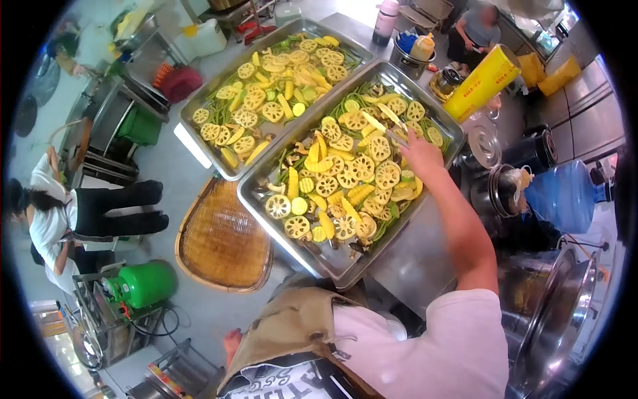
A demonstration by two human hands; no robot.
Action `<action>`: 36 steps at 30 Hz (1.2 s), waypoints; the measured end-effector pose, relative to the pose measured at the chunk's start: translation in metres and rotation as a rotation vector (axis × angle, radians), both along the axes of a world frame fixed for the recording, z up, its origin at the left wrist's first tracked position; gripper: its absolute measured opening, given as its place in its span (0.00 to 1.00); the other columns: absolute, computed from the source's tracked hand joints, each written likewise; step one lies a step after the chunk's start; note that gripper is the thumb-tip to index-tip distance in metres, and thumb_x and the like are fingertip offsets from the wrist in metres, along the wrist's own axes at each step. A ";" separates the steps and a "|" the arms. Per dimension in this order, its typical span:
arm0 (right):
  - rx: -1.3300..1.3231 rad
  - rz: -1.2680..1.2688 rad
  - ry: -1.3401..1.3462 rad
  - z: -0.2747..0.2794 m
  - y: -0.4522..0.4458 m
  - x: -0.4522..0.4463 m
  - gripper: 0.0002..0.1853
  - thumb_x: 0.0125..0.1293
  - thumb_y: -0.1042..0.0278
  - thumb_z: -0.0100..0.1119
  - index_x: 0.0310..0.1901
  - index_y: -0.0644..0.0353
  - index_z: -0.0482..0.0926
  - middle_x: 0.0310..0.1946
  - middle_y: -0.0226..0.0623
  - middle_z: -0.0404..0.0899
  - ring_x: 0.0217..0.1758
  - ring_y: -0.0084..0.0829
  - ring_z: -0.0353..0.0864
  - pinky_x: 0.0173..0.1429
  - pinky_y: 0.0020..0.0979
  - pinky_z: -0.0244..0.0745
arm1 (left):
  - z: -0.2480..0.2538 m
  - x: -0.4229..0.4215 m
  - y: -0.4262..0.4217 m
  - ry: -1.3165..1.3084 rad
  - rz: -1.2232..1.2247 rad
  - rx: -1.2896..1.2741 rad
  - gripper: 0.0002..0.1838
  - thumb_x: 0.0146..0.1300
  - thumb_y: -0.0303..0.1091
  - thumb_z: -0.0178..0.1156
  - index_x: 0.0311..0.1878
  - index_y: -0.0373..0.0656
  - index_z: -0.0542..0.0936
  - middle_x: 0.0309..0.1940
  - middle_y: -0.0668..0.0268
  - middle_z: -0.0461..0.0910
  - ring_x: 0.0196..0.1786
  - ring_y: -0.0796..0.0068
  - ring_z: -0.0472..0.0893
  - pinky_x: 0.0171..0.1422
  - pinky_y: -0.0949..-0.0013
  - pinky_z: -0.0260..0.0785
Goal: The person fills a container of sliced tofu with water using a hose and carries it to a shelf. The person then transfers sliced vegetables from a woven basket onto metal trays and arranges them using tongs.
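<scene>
My right hand (423, 157) reaches over the nearer metal tray (316, 266), its fingers closed around what look like tongs (397, 137). Two pale yellow strips lie at the far end of the tongs; whether they are tips or vegetable pieces is unclear. Lotus root slices (363, 167), ridged yellow strips (293, 183), green beans (435, 118), zucchini slices (300, 206) and mushroom pieces fill this tray. Alongside it sits a second tray (193, 143) with a similar mix. My left hand (232, 342) is low beside the apron, mostly hidden, its fingers not readable.
Beyond the trays stand a pink bottle (385, 21) and a yellow film roll (482, 83). A woven basket (226, 236) lies below the trays' left side. At right are a blue water jug (561, 196) and large metal pots (538, 299). Other people (50, 199) stand at left.
</scene>
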State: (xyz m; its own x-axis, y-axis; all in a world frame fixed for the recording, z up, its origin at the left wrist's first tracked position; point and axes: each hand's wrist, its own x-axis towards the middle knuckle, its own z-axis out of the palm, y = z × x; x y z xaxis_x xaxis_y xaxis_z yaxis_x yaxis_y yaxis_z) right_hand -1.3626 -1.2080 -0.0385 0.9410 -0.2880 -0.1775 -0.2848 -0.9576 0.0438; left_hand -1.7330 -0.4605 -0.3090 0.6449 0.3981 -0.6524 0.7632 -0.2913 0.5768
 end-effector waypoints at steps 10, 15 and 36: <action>-0.129 0.198 0.016 0.013 -0.022 0.046 0.27 0.66 0.53 0.53 0.63 0.56 0.64 0.37 0.44 0.82 0.41 0.44 0.82 0.40 0.44 0.76 | 0.047 0.021 -0.025 0.038 0.089 -0.132 0.13 0.55 0.27 0.56 0.44 0.33 0.80 0.34 0.57 0.82 0.33 0.70 0.81 0.37 0.70 0.72; -0.199 0.446 0.030 0.041 0.006 0.027 0.29 0.63 0.52 0.57 0.63 0.56 0.64 0.34 0.42 0.79 0.36 0.42 0.82 0.37 0.40 0.76 | 0.062 0.042 -0.039 -0.034 0.375 -0.500 0.15 0.54 0.25 0.55 0.46 0.34 0.78 0.32 0.57 0.82 0.30 0.69 0.80 0.31 0.70 0.72; 0.219 0.276 -0.018 0.132 0.057 0.091 0.19 0.67 0.57 0.52 0.56 0.56 0.73 0.43 0.45 0.81 0.45 0.43 0.81 0.48 0.44 0.73 | -0.002 0.019 0.009 -0.259 -1.134 0.611 0.11 0.53 0.30 0.57 0.36 0.35 0.81 0.37 0.59 0.83 0.36 0.71 0.82 0.39 0.70 0.73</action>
State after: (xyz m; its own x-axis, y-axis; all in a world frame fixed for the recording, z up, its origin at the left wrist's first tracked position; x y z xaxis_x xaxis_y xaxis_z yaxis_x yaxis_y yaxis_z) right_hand -1.2718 -1.1514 0.0930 0.9817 0.0212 -0.1895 -0.0124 -0.9847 -0.1740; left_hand -1.7136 -0.4520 -0.3115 0.8924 -0.2592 -0.3693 -0.1888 -0.9579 0.2162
